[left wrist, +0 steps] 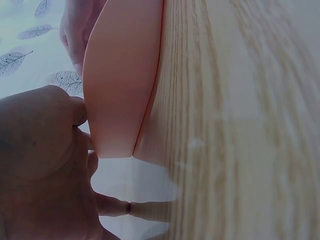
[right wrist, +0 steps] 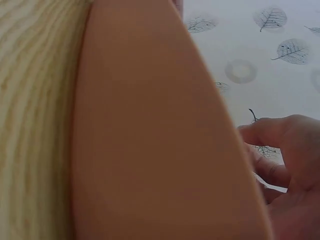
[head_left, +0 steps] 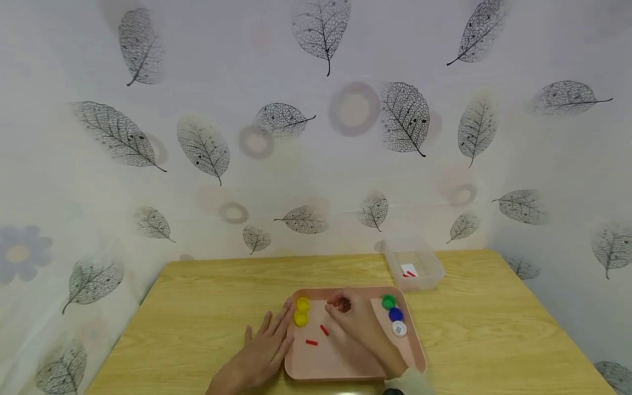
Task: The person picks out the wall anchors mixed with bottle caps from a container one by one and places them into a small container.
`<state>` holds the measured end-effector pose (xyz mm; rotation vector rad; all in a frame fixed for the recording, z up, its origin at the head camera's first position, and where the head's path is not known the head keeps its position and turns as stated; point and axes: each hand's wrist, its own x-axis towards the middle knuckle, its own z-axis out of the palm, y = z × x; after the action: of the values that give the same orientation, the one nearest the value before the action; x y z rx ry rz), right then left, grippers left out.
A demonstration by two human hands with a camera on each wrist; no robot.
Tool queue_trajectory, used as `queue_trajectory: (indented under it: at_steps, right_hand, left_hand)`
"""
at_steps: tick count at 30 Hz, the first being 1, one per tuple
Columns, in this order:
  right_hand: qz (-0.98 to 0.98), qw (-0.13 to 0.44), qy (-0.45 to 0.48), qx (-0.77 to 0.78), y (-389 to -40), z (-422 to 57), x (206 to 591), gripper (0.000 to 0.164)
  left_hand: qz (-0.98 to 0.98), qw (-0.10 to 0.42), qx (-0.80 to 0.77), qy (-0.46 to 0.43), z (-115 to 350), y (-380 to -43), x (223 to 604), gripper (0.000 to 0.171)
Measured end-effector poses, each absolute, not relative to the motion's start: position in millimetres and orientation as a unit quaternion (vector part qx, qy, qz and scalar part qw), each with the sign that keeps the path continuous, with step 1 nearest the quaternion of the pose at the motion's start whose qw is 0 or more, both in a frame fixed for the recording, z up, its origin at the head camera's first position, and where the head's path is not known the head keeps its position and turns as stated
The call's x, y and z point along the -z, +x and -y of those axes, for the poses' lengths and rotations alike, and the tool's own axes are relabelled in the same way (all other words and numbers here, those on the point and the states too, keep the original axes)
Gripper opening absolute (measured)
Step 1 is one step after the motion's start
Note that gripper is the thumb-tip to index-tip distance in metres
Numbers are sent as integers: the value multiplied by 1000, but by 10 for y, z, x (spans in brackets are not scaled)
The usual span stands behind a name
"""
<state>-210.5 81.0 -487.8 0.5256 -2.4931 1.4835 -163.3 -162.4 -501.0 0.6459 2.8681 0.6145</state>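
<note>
My left hand (head_left: pixel 264 351) lies beside the pink tray (head_left: pixel 355 373), its fingers extended and touching the tray's left rim. In the left wrist view its fingertips meet the tray wall (left wrist: pixel 120 90). Over the middle of the tray is my right hand (head_left: pixel 357 318), palm down with bent fingers; whether something small is between thumb and fingertips is hidden. Two short red sticks, one (head_left: pixel 324 330) slanted and one (head_left: pixel 311 342) nearly level, lie on the tray to its left. Yellow round caps (head_left: pixel 301 318) sit along the tray's left side.
Green (head_left: pixel 388 302), blue (head_left: pixel 396 314) and white (head_left: pixel 399 328) round caps line the tray's right side. Behind it stands a clear plastic box (head_left: pixel 419 263) with red sticks and a white piece inside. A leaf-patterned cloth (head_left: pixel 296 175) hangs behind the wooden table (head_left: pixel 207 296).
</note>
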Motion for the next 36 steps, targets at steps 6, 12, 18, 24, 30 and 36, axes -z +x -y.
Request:
queue_trajectory:
  at_steps: [6, 12, 18, 24, 30, 36]
  right_hand:
    - [863, 79, 180, -465, -2098, -801, 4967, 9]
    - [878, 25, 184, -442, -2091, -807, 4993, 8]
    - [885, -1, 197, -422, -2076, -803, 5045, 9]
    - [888, -4, 202, -412, -2051, -790, 5082, 11]
    - [905, -29, 192, -379, -2011, -742, 5081, 12]
    - [908, -13, 207, -365, -2001, -706, 5085, 13]
  left_hand:
    - [-953, 58, -203, 217, 1623, -1628, 5011, 57]
    - [-952, 54, -205, 219, 1624, -1640, 5023, 57]
    - [-951, 48, -204, 226, 1619, -1627, 5014, 56]
    - [-951, 49, -206, 226, 1610, -1630, 4998, 55]
    - [-951, 43, -202, 231, 1618, -1624, 5011, 55]
    - [-952, 48, -202, 226, 1636, -1621, 5009, 55]
